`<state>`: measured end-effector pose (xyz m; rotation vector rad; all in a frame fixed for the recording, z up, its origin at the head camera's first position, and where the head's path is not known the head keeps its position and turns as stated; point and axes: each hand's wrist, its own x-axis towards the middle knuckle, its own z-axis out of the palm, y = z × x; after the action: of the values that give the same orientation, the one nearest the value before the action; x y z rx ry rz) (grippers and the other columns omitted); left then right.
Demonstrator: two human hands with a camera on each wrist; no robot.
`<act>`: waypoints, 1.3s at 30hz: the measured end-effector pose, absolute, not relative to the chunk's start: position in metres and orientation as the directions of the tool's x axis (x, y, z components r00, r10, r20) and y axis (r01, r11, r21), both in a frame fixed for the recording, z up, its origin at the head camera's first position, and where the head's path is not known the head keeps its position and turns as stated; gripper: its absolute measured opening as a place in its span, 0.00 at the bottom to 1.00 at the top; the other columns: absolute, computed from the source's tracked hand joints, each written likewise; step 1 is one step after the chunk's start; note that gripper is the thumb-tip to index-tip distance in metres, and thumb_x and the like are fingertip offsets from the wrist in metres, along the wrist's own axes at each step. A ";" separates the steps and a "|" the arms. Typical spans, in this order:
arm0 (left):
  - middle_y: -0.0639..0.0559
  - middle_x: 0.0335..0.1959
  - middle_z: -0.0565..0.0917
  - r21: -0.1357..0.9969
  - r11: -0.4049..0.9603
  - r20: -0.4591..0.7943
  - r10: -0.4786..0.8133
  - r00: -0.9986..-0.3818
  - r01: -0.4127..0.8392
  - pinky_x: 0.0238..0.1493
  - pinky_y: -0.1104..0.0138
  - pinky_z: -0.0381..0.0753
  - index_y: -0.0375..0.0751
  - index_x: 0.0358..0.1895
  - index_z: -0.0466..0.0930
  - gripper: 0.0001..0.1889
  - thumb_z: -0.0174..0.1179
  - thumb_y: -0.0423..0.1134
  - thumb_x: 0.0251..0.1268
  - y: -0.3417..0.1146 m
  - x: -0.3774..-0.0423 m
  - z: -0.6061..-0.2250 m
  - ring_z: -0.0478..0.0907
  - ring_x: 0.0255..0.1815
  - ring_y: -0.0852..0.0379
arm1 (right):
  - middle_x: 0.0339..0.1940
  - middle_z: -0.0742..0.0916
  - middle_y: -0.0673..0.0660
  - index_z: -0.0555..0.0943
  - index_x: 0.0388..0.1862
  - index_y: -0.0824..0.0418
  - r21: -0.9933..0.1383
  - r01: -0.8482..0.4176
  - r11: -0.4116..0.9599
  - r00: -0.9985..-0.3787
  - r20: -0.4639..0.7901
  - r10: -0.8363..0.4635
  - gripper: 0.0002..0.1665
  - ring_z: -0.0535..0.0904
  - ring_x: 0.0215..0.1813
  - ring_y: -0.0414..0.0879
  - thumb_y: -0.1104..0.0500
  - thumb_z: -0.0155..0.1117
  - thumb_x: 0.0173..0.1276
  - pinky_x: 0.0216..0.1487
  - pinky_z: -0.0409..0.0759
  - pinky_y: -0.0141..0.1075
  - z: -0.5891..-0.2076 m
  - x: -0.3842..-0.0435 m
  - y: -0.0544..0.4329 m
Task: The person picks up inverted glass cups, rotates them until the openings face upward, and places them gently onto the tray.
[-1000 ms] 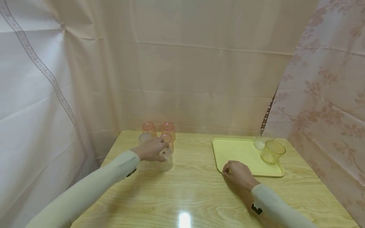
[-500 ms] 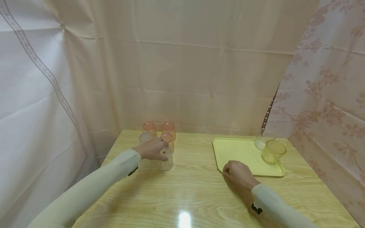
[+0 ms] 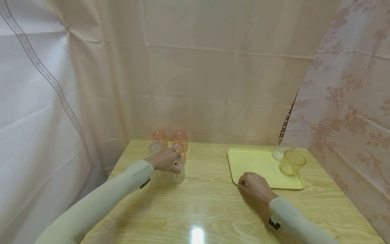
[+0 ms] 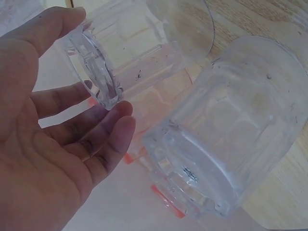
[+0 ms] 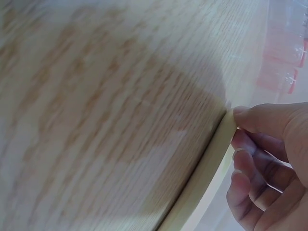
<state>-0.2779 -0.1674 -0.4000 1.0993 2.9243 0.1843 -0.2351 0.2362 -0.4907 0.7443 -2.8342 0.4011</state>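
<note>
In the head view my left hand (image 3: 164, 161) reaches over a cluster of upturned glasses. It grips a clear glass (image 3: 181, 174) round its base. The left wrist view has the thumb and fingers about the base of this clear glass (image 4: 134, 53); a second clear glass (image 4: 236, 115) is beside it. Pink glasses (image 3: 180, 139) stand behind, partly hidden by the hand. My right hand (image 3: 256, 186) pinches the near left corner of a yellow tray (image 3: 248, 162). In the right wrist view, its thumb lies on the tray's rim (image 5: 209, 178).
A yellow cup (image 3: 291, 164) and a clear glass (image 3: 278, 152) stand upright at the tray's right end. The wooden table (image 3: 207, 196) ends at a hanging beige cloth (image 3: 207, 84), and a flowered cloth (image 3: 350, 112) hangs along the right side.
My left hand has shifted very slightly to the right over the clear glass. My right hand, the tray and the things on it have stayed put.
</note>
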 end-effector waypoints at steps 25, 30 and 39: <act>0.49 0.42 0.82 0.369 0.700 0.109 0.621 -0.776 0.612 0.35 0.65 0.78 0.32 0.53 0.79 0.26 0.74 0.45 0.54 -0.163 -0.272 -0.393 0.75 0.33 0.58 | 0.31 0.85 0.41 0.90 0.32 0.52 -0.205 -0.523 0.827 -0.844 0.261 -0.469 0.04 0.82 0.35 0.39 0.59 0.80 0.60 0.36 0.83 0.35 -0.489 -0.234 0.236; 0.48 0.41 0.82 0.456 0.671 0.117 0.607 -0.786 0.585 0.35 0.64 0.78 0.34 0.50 0.79 0.24 0.74 0.44 0.56 -0.161 -0.269 -0.392 0.76 0.33 0.57 | 0.31 0.85 0.41 0.90 0.32 0.52 -0.212 -0.526 0.824 -0.843 0.257 -0.472 0.05 0.83 0.36 0.41 0.59 0.80 0.60 0.36 0.84 0.36 -0.489 -0.233 0.237; 0.51 0.42 0.81 0.528 0.684 0.132 0.519 -0.845 0.503 0.39 0.62 0.80 0.40 0.48 0.79 0.21 0.71 0.50 0.59 -0.153 -0.265 -0.396 0.77 0.37 0.57 | 0.30 0.85 0.42 0.89 0.32 0.53 -0.198 -0.510 0.837 -0.853 0.241 -0.463 0.05 0.82 0.33 0.40 0.60 0.80 0.60 0.32 0.82 0.36 -0.488 -0.234 0.238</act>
<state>-0.2654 -0.1535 -0.3962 0.8667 2.8568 0.8832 -0.2338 0.2376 -0.4879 0.7570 -2.8335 0.3814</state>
